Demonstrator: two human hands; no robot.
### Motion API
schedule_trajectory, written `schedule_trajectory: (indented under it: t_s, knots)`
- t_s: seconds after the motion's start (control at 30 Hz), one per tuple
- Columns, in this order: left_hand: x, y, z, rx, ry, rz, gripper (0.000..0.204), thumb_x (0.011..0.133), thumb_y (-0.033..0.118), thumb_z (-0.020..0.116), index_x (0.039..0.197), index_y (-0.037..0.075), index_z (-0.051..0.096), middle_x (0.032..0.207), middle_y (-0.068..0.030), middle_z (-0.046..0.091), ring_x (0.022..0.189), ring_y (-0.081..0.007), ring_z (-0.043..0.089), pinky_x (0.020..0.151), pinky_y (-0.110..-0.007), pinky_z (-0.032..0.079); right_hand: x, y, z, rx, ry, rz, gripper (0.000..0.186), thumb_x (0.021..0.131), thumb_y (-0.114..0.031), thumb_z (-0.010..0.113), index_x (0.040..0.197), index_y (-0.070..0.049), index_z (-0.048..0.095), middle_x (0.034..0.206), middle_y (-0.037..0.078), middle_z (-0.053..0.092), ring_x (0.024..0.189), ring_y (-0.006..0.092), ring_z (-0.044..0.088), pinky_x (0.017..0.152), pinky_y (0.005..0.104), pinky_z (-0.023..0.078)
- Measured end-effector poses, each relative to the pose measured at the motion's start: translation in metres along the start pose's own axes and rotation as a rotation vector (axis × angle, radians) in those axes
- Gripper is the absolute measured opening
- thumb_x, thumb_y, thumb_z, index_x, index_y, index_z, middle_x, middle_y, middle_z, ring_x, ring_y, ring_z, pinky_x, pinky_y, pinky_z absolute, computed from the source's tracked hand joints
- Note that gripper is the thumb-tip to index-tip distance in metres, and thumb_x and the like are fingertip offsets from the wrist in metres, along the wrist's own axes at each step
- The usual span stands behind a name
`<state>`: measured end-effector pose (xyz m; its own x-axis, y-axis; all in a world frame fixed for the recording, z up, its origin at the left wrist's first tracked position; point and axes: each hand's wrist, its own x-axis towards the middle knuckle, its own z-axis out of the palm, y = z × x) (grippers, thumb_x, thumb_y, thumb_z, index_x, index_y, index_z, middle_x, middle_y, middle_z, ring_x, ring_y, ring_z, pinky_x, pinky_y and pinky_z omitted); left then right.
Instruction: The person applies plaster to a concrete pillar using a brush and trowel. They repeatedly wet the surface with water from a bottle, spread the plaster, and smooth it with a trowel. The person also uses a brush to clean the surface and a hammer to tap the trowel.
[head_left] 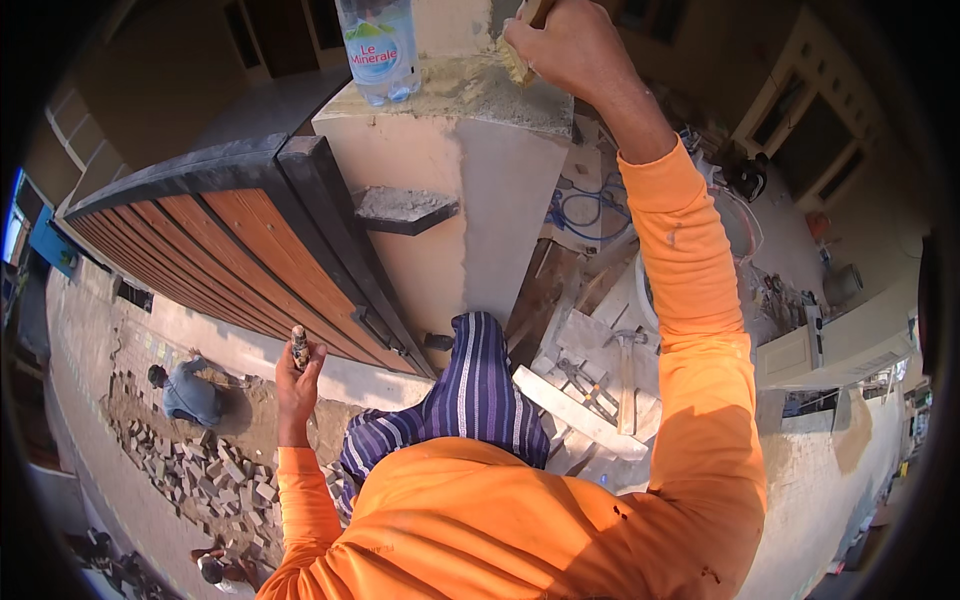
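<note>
My right hand (580,55) is closed around a brush (515,66) at the top of the view. The brush's pale bristles point down beside the ledge of a masonry pillar (390,150); whether they touch it I cannot tell. A clear water bottle (380,55) with a blue label stands upright on the ledge, left of the brush. Lower left, my left hand (296,388) grips a short, stained tool handle (299,345) whose end sticks up past the fingers. The rest of that tool is hidden. Wet-looking grey cement (510,190) covers the pillar's right side.
A wood-slat gate (240,250) with a dark frame adjoins the pillar, below a small shelf (405,210). Right of my legs lie a hammer (627,375), pliers (588,390) and a blue hose (597,208). Loose paving blocks (205,475) and a crouching person (190,390) are at lower left.
</note>
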<state>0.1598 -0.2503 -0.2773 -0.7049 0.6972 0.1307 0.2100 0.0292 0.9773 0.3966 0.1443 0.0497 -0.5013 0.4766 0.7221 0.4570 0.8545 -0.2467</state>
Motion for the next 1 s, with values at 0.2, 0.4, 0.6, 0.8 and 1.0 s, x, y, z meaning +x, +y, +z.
schedule_trajectory:
  t_s: [0.2, 0.4, 0.6, 0.8, 1.0]
  knots:
    - [-0.003, -0.003, -0.002, 0.058, 0.036, -0.006, 0.013, 0.1, 0.011, 0.072, 0.099, 0.005, 0.06, 0.085, 0.006, 0.052, 0.078, -0.0048, 0.045, 0.069, -0.023, 0.039, -0.003, -0.006, 0.012, 0.353, -0.179, 0.043, 0.028, 0.091, -0.027, 0.068, 0.096, 0.0, 0.074, 0.073, 0.011, 0.071, 0.063, 0.018, 0.07, 0.063, 0.0355, 0.057]
    - [-0.009, -0.003, -0.002, 0.098, 0.019, -0.069, 0.012, 0.1, 0.01, 0.072, 0.1, 0.005, 0.061, 0.088, 0.0056, 0.053, 0.08, -0.0051, 0.046, 0.073, -0.023, 0.042, -0.005, 0.0, 0.016, 0.339, -0.058, 0.17, 0.028, 0.09, -0.025, 0.068, 0.095, 0.002, 0.072, 0.075, 0.01, 0.073, 0.064, 0.0144, 0.071, 0.062, 0.0287, 0.059]
    - [-0.008, -0.006, -0.007, 0.076, 0.028, -0.083, 0.014, 0.099, 0.011, 0.073, 0.1, 0.005, 0.061, 0.087, 0.0061, 0.053, 0.08, -0.0051, 0.046, 0.072, -0.023, 0.041, -0.012, 0.007, 0.021, 0.522, 0.006, 0.222, 0.037, 0.088, -0.031, 0.069, 0.088, 0.006, 0.07, 0.076, 0.011, 0.073, 0.062, 0.0164, 0.072, 0.062, 0.0289, 0.059]
    - [-0.005, -0.005, -0.008, 0.115, 0.013, -0.047, 0.016, 0.099, 0.013, 0.075, 0.099, 0.006, 0.061, 0.085, 0.0071, 0.052, 0.077, -0.0048, 0.044, 0.069, -0.023, 0.039, -0.02, -0.016, 0.021, 0.508, -0.049, 0.216, 0.031, 0.086, -0.024, 0.072, 0.085, 0.008, 0.071, 0.079, 0.015, 0.074, 0.061, 0.0169, 0.071, 0.059, 0.0295, 0.059]
    - [-0.004, -0.011, -0.016, 0.074, 0.048, -0.019, 0.017, 0.099, 0.016, 0.075, 0.096, 0.006, 0.061, 0.082, 0.0076, 0.051, 0.076, -0.0046, 0.043, 0.068, -0.024, 0.039, -0.012, -0.02, 0.008, 0.403, -0.055, 0.392, 0.032, 0.087, -0.023, 0.067, 0.072, 0.005, 0.067, 0.062, 0.017, 0.068, 0.059, 0.0273, 0.071, 0.058, 0.0408, 0.054]
